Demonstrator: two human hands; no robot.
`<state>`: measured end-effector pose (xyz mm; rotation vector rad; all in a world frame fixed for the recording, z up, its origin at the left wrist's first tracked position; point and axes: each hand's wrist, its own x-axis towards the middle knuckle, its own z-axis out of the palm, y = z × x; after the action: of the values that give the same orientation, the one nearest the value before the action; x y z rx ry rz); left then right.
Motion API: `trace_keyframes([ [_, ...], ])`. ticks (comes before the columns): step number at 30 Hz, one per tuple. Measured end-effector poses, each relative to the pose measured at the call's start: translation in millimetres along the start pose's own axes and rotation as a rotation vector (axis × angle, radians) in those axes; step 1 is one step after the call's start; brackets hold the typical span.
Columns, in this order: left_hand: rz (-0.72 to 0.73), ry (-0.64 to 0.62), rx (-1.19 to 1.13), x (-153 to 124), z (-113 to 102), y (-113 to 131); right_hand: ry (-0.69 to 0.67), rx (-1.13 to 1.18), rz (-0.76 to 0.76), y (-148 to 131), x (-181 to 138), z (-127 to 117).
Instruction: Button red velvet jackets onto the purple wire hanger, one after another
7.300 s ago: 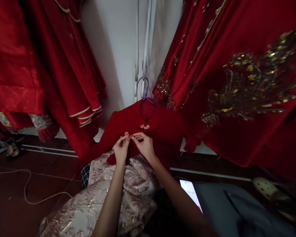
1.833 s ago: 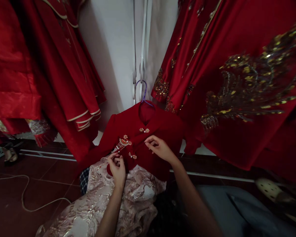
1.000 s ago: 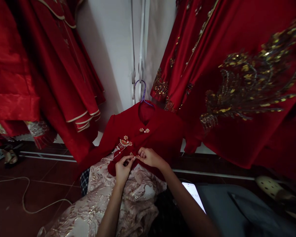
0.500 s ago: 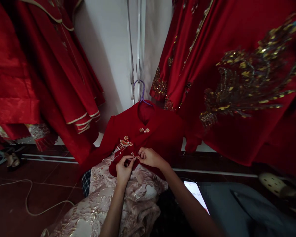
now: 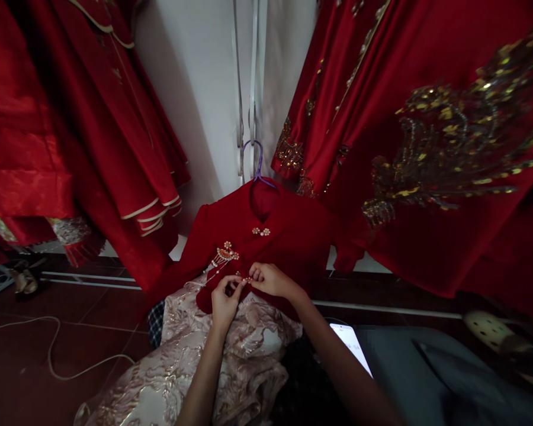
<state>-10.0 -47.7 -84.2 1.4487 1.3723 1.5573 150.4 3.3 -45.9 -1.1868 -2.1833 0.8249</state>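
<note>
A red jacket (image 5: 288, 228) hangs in front of me on a purple hanger (image 5: 260, 163). Its front carries a flower-shaped beaded clasp (image 5: 261, 232) near the collar and a fan-shaped beaded brooch (image 5: 226, 254) with dangling strands. Lower down, my left hand (image 5: 225, 300) pinches the left side of another small beaded clasp (image 5: 247, 280), thumb and forefinger together. From the other side, my right hand (image 5: 270, 279) has its fingers curled closed on the same clasp. Fingertips hide part of it, so whether it is fastened cannot be told. Below lies a pale pink, gold-patterned garment (image 5: 190, 355).
Red garments (image 5: 128, 148) hang at the left, and a red dress with gold sequins (image 5: 453, 142) hangs at the right. A lit phone (image 5: 352, 348) rests on a grey surface (image 5: 400, 367). A white cable (image 5: 51, 349) crosses the tiled floor; a clog (image 5: 486, 331) lies far right.
The view has shifted slightly. Both hands stay at the lower clasp with almost the same grip; no clear movement of the clasp shows.
</note>
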Motion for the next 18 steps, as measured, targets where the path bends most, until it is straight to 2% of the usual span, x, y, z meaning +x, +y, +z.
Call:
trace_keyframes([
  [4, -0.002, 0.007, 0.033, 0.1, 0.2, -0.5, -0.005, 0.022, -0.013, 0.3, 0.1, 0.3],
  [7, 0.010, -0.037, 0.005, -0.5, -0.1, 2.0, -0.017, 0.057, -0.031, -1.6, -1.1, -3.5],
  [10, 0.003, -0.061, -0.066, 1.4, -0.7, 4.0, -0.082, 0.099, -0.043, -4.9, -4.0, -14.1],
  [14, -0.097, -0.018, -0.202, 15.9, 0.1, 3.7, -0.175, 0.107, -0.025, -9.1, -8.5, -29.3],
  [18, -0.228, 0.075, -0.429, 42.9, 4.5, 7.1, -0.217, 0.116, -0.021, -10.0, -10.1, -33.0],
])
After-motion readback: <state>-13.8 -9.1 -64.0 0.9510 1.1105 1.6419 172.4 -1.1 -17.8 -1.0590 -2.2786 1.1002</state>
